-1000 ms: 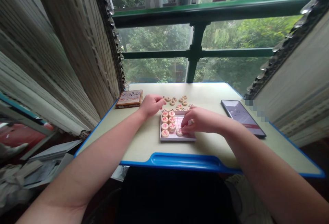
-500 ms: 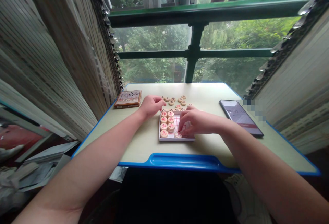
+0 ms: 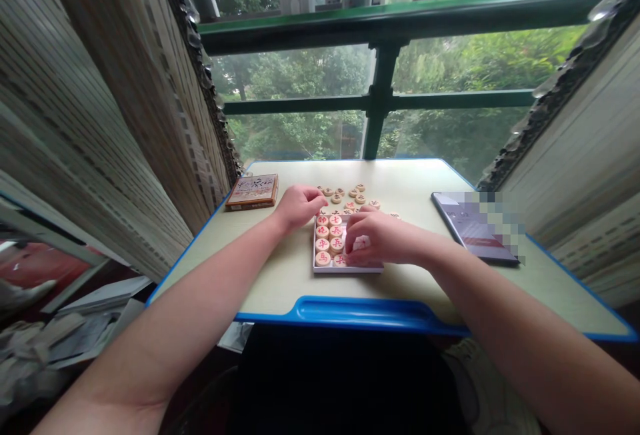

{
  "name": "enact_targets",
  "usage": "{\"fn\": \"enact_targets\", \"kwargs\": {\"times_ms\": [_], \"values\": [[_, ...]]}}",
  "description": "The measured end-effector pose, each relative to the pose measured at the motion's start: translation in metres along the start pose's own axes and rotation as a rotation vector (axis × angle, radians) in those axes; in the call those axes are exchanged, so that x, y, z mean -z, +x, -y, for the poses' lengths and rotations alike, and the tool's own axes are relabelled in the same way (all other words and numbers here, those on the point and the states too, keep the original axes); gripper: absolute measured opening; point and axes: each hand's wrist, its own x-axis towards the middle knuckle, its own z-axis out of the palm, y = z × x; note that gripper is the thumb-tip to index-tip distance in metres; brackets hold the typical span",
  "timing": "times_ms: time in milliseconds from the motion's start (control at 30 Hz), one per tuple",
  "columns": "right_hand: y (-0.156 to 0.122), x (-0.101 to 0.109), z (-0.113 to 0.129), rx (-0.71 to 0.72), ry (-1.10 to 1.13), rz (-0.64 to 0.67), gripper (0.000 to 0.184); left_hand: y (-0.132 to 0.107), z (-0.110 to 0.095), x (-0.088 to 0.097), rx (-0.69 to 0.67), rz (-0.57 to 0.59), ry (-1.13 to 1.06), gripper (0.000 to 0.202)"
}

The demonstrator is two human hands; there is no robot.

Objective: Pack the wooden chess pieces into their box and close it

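My right hand (image 3: 377, 238) reaches over a shallow white box (image 3: 350, 270). Its fingertips grip a round wooden Chinese chess piece (image 3: 340, 260) with a red character, at the bottom of the second column. Other red-marked pieces (image 3: 323, 244) fill the left column, and more lie above the gripped one. The box's right part is largely hidden by my right hand. My left hand (image 3: 301, 205) rests with curled fingers at the box's far left corner; whether anything is in them is hidden. Loose chess pieces (image 3: 336, 199) lie on the table behind the box.
A patterned brown box (image 3: 253, 190) lies at the table's left side. On the right is a dark-edged phone (image 3: 475, 228), partly blurred out. The blue tray groove (image 3: 363, 310) runs along the near edge. Curtains (image 3: 125, 55) hang beside the window's green railing (image 3: 383, 102).
My right hand has slid the gripped chess piece left, up beside the bottom piece of the left column. The view has shifted slightly; my left hand stays by the box corner.
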Motion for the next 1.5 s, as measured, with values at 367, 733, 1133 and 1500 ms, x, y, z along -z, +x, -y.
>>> {"fn": "enact_targets", "kwargs": {"times_ms": [367,733,1133,1500], "values": [[0.001,-0.006,-0.003,0.061,-0.042,-0.082,0.011,-0.002,-0.004,0.001,-0.053,-0.03,0.099,0.028],[0.006,0.0,-0.019,-0.04,0.038,-0.387,0.018,0.002,0.005,0.001,-0.055,-0.043,0.153,0.029],[0.029,-0.009,-0.065,-0.254,-0.196,-0.322,0.03,0.004,0.009,-0.004,-0.091,-0.021,0.19,0.044],[0.035,-0.003,-0.069,-0.449,-0.136,-0.364,0.024,0.004,0.011,-0.006,-0.138,-0.046,0.224,0.041]]}}
